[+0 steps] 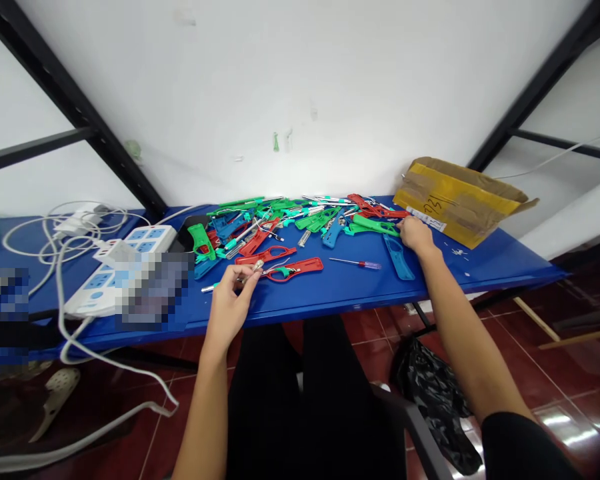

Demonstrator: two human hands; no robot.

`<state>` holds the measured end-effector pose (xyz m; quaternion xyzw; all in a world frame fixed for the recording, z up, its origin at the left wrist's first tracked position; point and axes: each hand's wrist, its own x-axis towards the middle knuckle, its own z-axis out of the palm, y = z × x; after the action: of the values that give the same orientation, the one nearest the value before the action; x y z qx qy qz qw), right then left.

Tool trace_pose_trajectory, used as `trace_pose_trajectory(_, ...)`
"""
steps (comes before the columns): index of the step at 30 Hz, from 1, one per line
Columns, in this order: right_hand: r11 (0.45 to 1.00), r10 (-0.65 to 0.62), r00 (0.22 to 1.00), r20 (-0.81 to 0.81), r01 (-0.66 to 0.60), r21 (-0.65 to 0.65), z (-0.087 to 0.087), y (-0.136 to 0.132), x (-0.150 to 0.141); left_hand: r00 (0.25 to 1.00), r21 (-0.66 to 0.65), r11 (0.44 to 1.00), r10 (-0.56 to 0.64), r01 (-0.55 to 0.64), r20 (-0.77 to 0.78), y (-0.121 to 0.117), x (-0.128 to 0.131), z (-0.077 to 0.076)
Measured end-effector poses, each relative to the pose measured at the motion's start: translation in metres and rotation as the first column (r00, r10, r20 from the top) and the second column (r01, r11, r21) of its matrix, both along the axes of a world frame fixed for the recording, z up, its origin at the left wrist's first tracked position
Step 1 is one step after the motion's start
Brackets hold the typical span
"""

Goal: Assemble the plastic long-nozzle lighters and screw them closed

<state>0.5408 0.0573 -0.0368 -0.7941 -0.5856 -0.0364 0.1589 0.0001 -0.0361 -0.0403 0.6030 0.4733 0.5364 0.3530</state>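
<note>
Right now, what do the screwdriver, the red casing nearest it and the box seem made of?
Screwdriver: shaft likely metal, thin and grey; handle probably plastic, purplish and glassy. Red casing: probably plastic, smooth, evenly coloured. Box: apparently cardboard, brown, creased flap, with yellow tape.

Plastic parts point(321, 219) across blue tabletop point(345, 293)

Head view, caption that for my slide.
Left hand pinches a small part, right hand at plastic casings beside a cardboard box.
</note>
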Motion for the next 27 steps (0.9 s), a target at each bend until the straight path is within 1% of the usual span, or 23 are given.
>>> trace_pose_trajectory(2, 0.996, -0.016, 1.0, -0.008, 0.017, 0.087, 0.003, -0.018, -0.006, 1.0, 0.007, 1.0, 0.0, 0.0, -0.007, 0.001, -0.001, -0.001)
trace_pose_trajectory(4, 0.983, -0.018, 1.0, -0.009, 0.019, 0.183, 0.007, -0.045, -0.01, 1.0, 0.007, 1.0, 0.007, -0.007, -0.016, 0.001, -0.001, -0.002)
trace_pose_trajectory(6, 0.962, -0.006, 1.0, -0.002, 0.007, 0.272, 0.01, -0.082, -0.01, 1.0, 0.006, 1.0, 0.009, -0.008, -0.021, 0.001, 0.0, -0.003)
trace_pose_trajectory(8, 0.935, -0.013, 1.0, 0.007, 0.01, 0.353, 0.011, -0.126, -0.006, 1.0, 0.009, 1.0, 0.009, -0.009, -0.029, 0.0, 0.0, -0.002)
trace_pose_trajectory(9, 0.909, -0.029, 1.0, 0.012, 0.021, 0.415, 0.011, -0.148, -0.003, 0.999, 0.012, 1.0, 0.014, -0.014, -0.039, 0.0, 0.001, -0.002)
trace_pose_trajectory(10, 0.881, -0.051, 0.999, 0.017, 0.037, 0.471, 0.009, -0.168, 0.001, 0.998, 0.016, 1.0, 0.023, -0.022, -0.053, -0.001, 0.001, -0.001)
trace_pose_trajectory(11, 0.867, -0.063, 0.998, 0.019, 0.046, 0.496, 0.005, -0.187, 0.004, 0.997, 0.017, 0.999, 0.032, -0.031, -0.069, -0.001, 0.002, -0.001)
trace_pose_trajectory(12, 0.862, -0.062, 0.998, 0.022, 0.042, 0.506, 0.001, -0.203, 0.008, 0.996, 0.016, 0.999, 0.039, -0.038, -0.083, -0.002, 0.002, 0.0)
trace_pose_trajectory(14, 0.873, -0.011, 0.999, 0.036, -0.008, 0.488, -0.012, -0.225, 0.013, 0.994, 0.016, 0.999, 0.041, -0.04, -0.098, -0.002, 0.003, 0.001)
trace_pose_trajectory(17, 0.879, 0.012, 0.998, 0.059, -0.038, 0.475, -0.031, -0.238, 0.018, 0.995, 0.03, 0.999, 0.034, -0.032, -0.091, -0.003, 0.005, 0.003)
trace_pose_trajectory(19, 0.881, 0.002, 0.999, 0.052, -0.026, 0.473, -0.038, -0.24, 0.021, 0.996, 0.037, 0.999, 0.032, -0.029, -0.083, -0.003, 0.006, 0.005)
trace_pose_trajectory(21, 0.882, 0.026, 0.999, 0.026, -0.035, 0.471, -0.039, -0.242, 0.023, 0.998, 0.035, 0.999, 0.023, -0.021, -0.061, -0.002, 0.006, 0.005)
trace_pose_trajectory(25, 0.883, 0.138, 0.99, -0.017, -0.115, 0.455, -0.029, -0.249, 0.028, 0.998, 0.038, 0.998, -0.055, 0.054, 0.008, 0.001, 0.004, 0.005)
trace_pose_trajectory(27, 0.869, 0.186, 0.982, -0.021, -0.154, 0.47, -0.025, -0.253, 0.033, 0.996, 0.043, 0.995, -0.087, 0.086, 0.015, 0.003, 0.002, 0.004)
